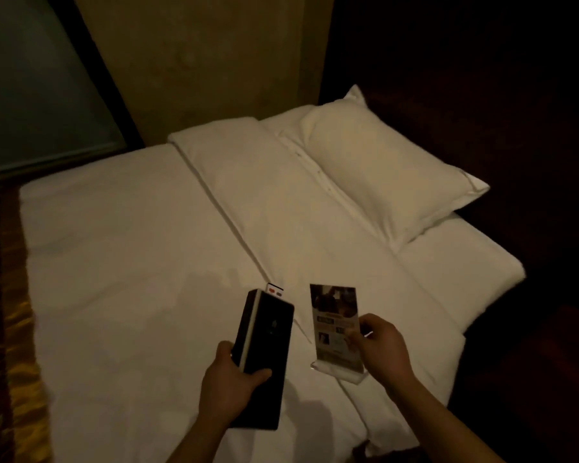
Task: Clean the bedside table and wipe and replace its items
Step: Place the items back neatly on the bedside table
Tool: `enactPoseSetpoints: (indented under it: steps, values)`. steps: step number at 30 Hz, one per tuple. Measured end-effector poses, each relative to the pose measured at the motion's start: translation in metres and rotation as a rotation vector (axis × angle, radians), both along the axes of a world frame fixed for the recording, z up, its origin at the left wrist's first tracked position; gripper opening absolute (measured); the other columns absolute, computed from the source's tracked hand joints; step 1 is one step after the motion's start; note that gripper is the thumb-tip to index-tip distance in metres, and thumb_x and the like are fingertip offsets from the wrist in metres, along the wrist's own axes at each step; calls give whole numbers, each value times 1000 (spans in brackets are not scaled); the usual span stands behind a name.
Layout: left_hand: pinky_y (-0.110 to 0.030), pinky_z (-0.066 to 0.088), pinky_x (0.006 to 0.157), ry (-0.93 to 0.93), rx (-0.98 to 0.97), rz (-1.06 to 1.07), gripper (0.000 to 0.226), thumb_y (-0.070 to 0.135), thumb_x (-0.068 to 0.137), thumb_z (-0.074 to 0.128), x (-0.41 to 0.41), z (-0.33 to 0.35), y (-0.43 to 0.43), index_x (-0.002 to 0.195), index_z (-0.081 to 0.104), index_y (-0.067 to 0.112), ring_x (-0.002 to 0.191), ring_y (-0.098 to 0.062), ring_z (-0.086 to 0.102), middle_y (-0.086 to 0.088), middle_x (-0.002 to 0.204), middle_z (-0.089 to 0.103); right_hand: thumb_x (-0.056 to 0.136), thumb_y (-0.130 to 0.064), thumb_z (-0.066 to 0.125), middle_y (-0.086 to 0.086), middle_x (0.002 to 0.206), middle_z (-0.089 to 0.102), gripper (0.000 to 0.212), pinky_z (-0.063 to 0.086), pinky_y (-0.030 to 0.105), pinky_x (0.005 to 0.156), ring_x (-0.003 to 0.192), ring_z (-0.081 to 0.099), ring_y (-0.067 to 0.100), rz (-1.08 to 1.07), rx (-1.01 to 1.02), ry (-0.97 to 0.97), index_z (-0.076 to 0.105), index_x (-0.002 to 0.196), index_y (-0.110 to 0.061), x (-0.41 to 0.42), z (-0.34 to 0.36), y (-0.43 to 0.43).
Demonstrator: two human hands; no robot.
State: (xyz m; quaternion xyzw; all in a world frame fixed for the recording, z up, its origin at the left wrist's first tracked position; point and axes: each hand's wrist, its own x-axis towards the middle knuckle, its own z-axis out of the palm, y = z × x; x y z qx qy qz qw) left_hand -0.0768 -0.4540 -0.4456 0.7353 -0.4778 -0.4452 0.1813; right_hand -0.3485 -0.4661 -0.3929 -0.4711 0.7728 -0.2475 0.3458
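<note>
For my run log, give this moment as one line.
left hand: grips black box | right hand: pinches acrylic sign holder | both over white bed

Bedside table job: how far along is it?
Looks early. Done: two items are off the table, which is out of view. In hand: the left hand grips a black box, the right hand pinches an acrylic leaflet stand, both over the white bed. Left: no cloth shows, so wiping and replacing seem ahead.

The box [268,345] is just left of the sign stand [336,329], both over the bed's [131,262] near part; the pillow [381,168] lies on it, far right.
</note>
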Motion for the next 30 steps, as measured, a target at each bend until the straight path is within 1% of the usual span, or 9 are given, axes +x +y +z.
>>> enactPoseSetpoints:
  steps: [4, 8, 12, 15, 18, 21, 23, 27, 30]
  values:
    - [-20, 43, 57, 40, -42, -81, 68, 38, 60, 91, -26, 30, 5, 109, 46, 26, 76, -9, 62, 11, 91, 61, 85, -26, 67, -6, 75, 68, 11, 55, 37, 62, 69, 65, 12, -111, -18, 70, 64, 75, -22, -33, 33, 54]
    - [-18, 45, 57, 123, -95, -186, 72, 40, 57, 93, -73, 52, 14, 111, 47, 28, 78, -3, 63, 13, 93, 64, 83, -31, 68, -7, 73, 67, 10, 56, 38, 61, 67, 63, 10, -230, -44, 163, 64, 76, -25, -78, 59, 108]
    - [-14, 43, 54, 164, -154, -302, 69, 38, 58, 93, -125, 69, 20, 109, 48, 29, 76, 3, 62, 17, 92, 63, 83, -30, 69, -4, 77, 68, 8, 56, 39, 65, 70, 63, 11, -375, -69, 171, 66, 79, -23, -116, 75, 149]
    - [-18, 47, 57, 182, -154, -381, 70, 37, 56, 93, -164, 74, 37, 109, 48, 29, 78, -1, 64, 16, 93, 64, 83, -30, 69, -6, 78, 69, 6, 56, 39, 65, 70, 64, 11, -458, -63, 162, 66, 80, -26, -143, 80, 185]
    - [-24, 51, 62, 178, -162, -463, 71, 40, 55, 92, -203, 82, 49, 109, 48, 28, 81, -8, 66, 12, 94, 65, 84, -30, 69, -6, 75, 68, 9, 56, 39, 63, 67, 64, 11, -529, -72, 151, 65, 76, -28, -170, 87, 212]
    - [-26, 52, 64, 161, -167, -529, 71, 41, 56, 91, -236, 87, 64, 110, 48, 27, 82, -11, 67, 10, 95, 66, 85, -31, 69, -7, 73, 67, 11, 53, 33, 59, 65, 63, 8, -580, -84, 131, 64, 75, -31, -198, 91, 234]
    - [-28, 52, 65, 138, -174, -536, 71, 41, 56, 91, -253, 88, 73, 111, 50, 25, 83, -13, 67, 8, 97, 66, 85, -33, 68, -9, 73, 68, 10, 53, 32, 59, 65, 63, 6, -600, -92, 109, 64, 75, -32, -213, 91, 247]
    - [-36, 55, 71, 100, -185, -526, 70, 37, 56, 93, -291, 90, 83, 110, 52, 21, 82, -19, 68, 2, 96, 67, 85, -34, 67, -7, 72, 66, 13, 55, 37, 63, 65, 62, 8, -630, -112, 86, 62, 74, -31, -242, 96, 268]
    - [-40, 56, 75, 105, -156, -517, 71, 34, 55, 94, -325, 84, 102, 110, 52, 18, 81, -22, 68, -2, 96, 68, 87, -35, 65, -5, 75, 66, 12, 53, 38, 64, 67, 61, 11, -610, -106, 80, 62, 78, -27, -270, 99, 290]
